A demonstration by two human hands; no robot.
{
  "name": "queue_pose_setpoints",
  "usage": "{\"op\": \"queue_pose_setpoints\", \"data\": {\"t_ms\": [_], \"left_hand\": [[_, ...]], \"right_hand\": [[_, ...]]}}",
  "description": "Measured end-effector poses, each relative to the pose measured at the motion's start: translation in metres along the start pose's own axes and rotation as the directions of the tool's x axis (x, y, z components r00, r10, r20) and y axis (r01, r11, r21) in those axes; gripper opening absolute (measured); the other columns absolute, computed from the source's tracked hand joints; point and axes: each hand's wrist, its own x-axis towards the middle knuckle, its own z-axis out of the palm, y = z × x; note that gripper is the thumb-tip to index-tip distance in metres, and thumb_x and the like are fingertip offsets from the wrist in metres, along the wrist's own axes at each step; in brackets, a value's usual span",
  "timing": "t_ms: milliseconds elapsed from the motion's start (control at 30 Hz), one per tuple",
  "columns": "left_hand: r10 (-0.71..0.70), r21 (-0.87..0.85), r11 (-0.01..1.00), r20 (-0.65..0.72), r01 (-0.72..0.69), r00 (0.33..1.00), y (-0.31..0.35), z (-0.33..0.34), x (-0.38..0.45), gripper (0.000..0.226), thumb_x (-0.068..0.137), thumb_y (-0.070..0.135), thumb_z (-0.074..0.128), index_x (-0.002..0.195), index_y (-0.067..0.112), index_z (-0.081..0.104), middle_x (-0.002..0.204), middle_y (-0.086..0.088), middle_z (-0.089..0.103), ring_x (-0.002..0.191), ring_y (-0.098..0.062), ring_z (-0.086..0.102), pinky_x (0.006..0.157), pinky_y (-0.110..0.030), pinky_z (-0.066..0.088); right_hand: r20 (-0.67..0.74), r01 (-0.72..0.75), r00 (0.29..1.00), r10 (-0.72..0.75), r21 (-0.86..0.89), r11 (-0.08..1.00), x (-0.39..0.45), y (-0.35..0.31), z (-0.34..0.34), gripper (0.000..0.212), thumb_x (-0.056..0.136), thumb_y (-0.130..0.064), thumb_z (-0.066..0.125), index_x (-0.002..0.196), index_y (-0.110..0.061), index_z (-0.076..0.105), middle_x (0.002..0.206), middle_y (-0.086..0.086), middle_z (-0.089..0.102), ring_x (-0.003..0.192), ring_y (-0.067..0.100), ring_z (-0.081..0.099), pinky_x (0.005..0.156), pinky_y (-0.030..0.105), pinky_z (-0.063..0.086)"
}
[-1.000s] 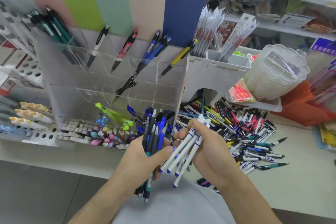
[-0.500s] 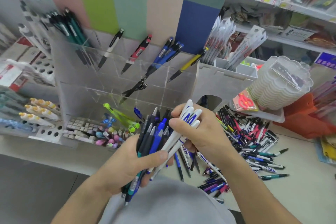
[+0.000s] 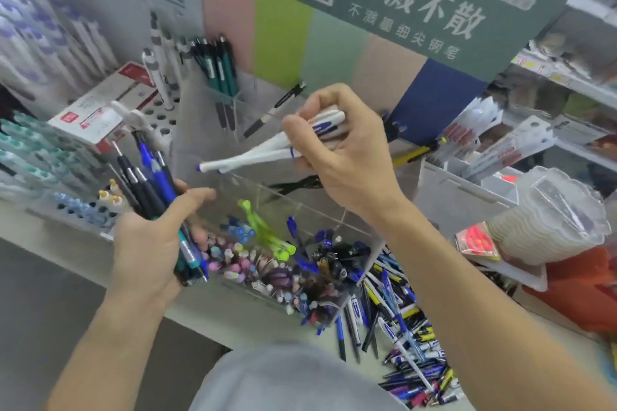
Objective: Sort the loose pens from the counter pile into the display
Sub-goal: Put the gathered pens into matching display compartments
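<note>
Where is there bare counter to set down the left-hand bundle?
Bare counter lies left of the left hand, before the tube racks. A narrow strip runs in front of the clear display. Right of that, the loose pen pile crowds everything.

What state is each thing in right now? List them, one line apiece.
Right hand: raised over the display, gripping white pens.
White pens: bunched, tips pointing left.
Left hand: gripping dark and blue pens.
Dark and blue pens: bundled, standing roughly upright.
Clear display: lower bins hold pens, upper slots nearly bare.
Counter pile: loose, unsorted.
</note>
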Motion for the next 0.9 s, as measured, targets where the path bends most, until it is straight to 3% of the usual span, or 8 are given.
{"op": "queue_pose_setpoints", "data": {"t_ms": [100,200,300,400,533,733,833,900], "left_hand": [[0.002,-0.031,1.000,-0.058,-0.004,0.998,-0.001,-0.010,0.007,0.022,0.090,0.004,0.066,0.081,0.022,0.057,0.069,-0.001,0.069,0.036,-0.011,0.044,0.038,-0.019,0.038],[-0.032,0.006,0.999,-0.038,0.032,0.999,-0.007,-0.015,0.003,0.019,0.089,0.004,0.066,0.081,0.020,0.059,0.065,-0.005,0.065,0.037,-0.014,0.044,0.037,-0.021,0.038],[-0.058,0.003,0.998,-0.034,0.058,0.998,-0.014,-0.019,-0.001,0.018,0.089,0.002,0.065,0.083,0.018,0.057,0.073,-0.009,0.068,0.037,-0.014,0.043,0.037,-0.021,0.038],[-0.074,-0.004,0.997,-0.033,0.074,0.997,-0.018,-0.019,-0.002,0.018,0.091,0.001,0.062,0.085,0.016,0.056,0.077,-0.007,0.072,0.037,-0.014,0.044,0.037,-0.022,0.039],[-0.076,-0.013,0.997,0.026,0.076,0.997,-0.019,-0.016,-0.002,0.015,0.091,0.001,0.062,0.088,0.015,0.056,0.074,-0.007,0.069,0.038,-0.016,0.044,0.038,-0.024,0.040],[-0.081,-0.071,0.992,0.233,0.100,0.969,-0.017,-0.010,-0.006,0.013,0.082,0.016,0.070,0.086,0.017,0.057,0.070,-0.007,0.053,0.044,-0.017,0.045,0.042,-0.027,0.044],[-0.122,-0.129,0.977,0.301,0.167,0.946,-0.021,-0.004,-0.013,0.017,0.083,0.018,0.064,0.097,0.013,0.054,0.071,-0.006,0.051,0.046,-0.018,0.046,0.045,-0.028,0.046],[-0.173,-0.142,0.959,0.392,0.245,0.903,-0.025,0.001,-0.018,0.033,0.080,0.026,0.076,0.103,0.011,0.057,0.074,-0.007,0.054,0.050,-0.019,0.051,0.047,-0.030,0.049]], "right_hand": [[-0.015,0.279,0.958,-0.287,-0.187,0.942,0.029,0.003,0.027,0.016,0.092,-0.011,0.073,0.091,-0.006,0.058,0.081,0.008,0.065,0.065,0.018,0.064,0.060,0.029,0.055],[0.172,0.536,0.842,-0.511,-0.374,0.757,0.052,0.018,0.047,0.016,0.089,-0.006,0.074,0.089,0.004,0.062,0.088,0.014,0.060,0.070,0.025,0.056,0.063,0.030,0.048],[0.446,0.694,0.720,-0.532,-0.434,0.575,0.062,0.037,0.059,0.014,0.090,-0.007,0.071,0.091,0.004,0.063,0.091,0.017,0.058,0.062,0.030,0.054,0.054,0.041,0.049],[0.607,0.745,0.653,-0.453,-0.408,0.528,0.063,0.051,0.069,0.015,0.088,-0.006,0.072,0.093,0.003,0.061,0.093,0.018,0.058,0.065,0.032,0.057,0.054,0.044,0.051],[0.612,0.595,0.745,-0.267,-0.428,0.680,0.063,0.062,0.084,0.020,0.086,-0.009,0.077,0.097,0.000,0.063,0.097,0.015,0.062,0.079,0.029,0.061,0.069,0.044,0.052],[0.368,0.295,0.925,-0.096,-0.536,0.791,0.040,0.060,0.081,0.056,0.084,-0.019,0.081,0.133,-0.007,0.056,0.115,0.012,0.062,0.098,0.026,0.060,0.083,0.037,0.049],[0.175,0.225,0.972,-0.156,-0.513,0.828,0.007,0.046,0.067,0.034,0.092,-0.013,0.071,0.124,-0.008,0.061,0.108,0.006,0.062,0.087,0.015,0.059,0.078,0.028,0.048],[0.069,0.042,0.997,-0.018,-0.365,0.930,-0.020,0.032,0.053,0.018,0.097,-0.016,0.065,0.115,-0.011,0.065,0.097,-0.001,0.067,0.080,0.007,0.060,0.076,0.023,0.049]]}}
